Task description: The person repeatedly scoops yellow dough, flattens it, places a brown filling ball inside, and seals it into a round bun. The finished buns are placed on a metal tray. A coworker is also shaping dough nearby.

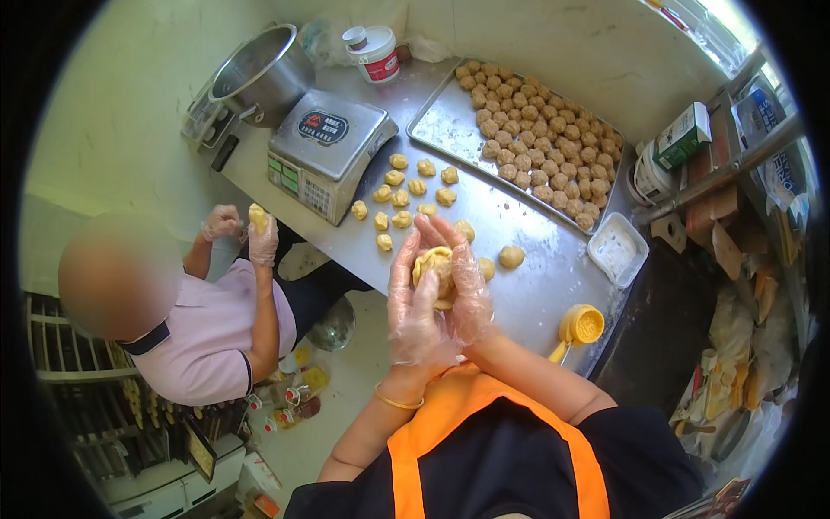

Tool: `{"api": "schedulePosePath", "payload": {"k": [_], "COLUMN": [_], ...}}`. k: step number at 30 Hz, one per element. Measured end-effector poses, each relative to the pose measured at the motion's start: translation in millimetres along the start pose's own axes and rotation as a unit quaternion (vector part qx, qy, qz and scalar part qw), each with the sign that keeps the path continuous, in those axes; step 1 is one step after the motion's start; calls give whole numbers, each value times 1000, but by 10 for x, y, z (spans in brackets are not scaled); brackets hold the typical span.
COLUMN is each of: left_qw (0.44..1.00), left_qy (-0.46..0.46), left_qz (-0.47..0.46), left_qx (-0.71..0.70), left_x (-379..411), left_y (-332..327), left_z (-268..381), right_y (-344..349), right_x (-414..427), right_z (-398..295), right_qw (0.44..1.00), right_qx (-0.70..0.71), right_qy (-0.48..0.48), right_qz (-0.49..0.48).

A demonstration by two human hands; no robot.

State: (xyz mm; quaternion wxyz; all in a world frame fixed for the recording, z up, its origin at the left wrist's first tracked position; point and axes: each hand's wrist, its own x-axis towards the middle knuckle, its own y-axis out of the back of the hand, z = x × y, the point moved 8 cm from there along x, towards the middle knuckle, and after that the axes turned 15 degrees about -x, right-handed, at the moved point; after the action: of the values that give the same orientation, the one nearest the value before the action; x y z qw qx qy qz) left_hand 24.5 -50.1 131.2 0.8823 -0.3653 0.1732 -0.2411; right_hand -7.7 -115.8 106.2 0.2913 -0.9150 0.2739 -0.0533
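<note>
Both my hands wear clear plastic gloves and meet over the table's front edge. Between them is a yellow dough wrapper, its rim partly gathered around a brown filling ball. My left hand cups it from the left, a thumb pressing on the filling. From the right, my right hand curves its fingers around the same piece. Just past my fingers lie small yellow dough lumps in loose rows. A smooth round ball sits to the right, with two similar ones partly hidden by my right hand.
A metal tray of brown filling balls lies at the back. Left stand a digital scale and steel pot. A white plastic tub and yellow-handled scoop are right. A gloved co-worker sits left, holding dough.
</note>
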Motion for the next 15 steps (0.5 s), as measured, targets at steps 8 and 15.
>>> {"api": "schedulePosePath", "payload": {"k": [8,15], "left_qw": [941,983], "left_qy": [-172,-125], "left_qz": [-71,-36], "left_qx": [282,131], "left_x": [-184,-110], "left_y": [-31,-112], "left_z": [184,110], "right_y": [-172,-117], "right_x": [5,145], "right_z": [-238,95], "right_qw": [963,977], "right_qx": [-213,189], "right_qy": [161,-98], "right_qz": [-34,-20]}}
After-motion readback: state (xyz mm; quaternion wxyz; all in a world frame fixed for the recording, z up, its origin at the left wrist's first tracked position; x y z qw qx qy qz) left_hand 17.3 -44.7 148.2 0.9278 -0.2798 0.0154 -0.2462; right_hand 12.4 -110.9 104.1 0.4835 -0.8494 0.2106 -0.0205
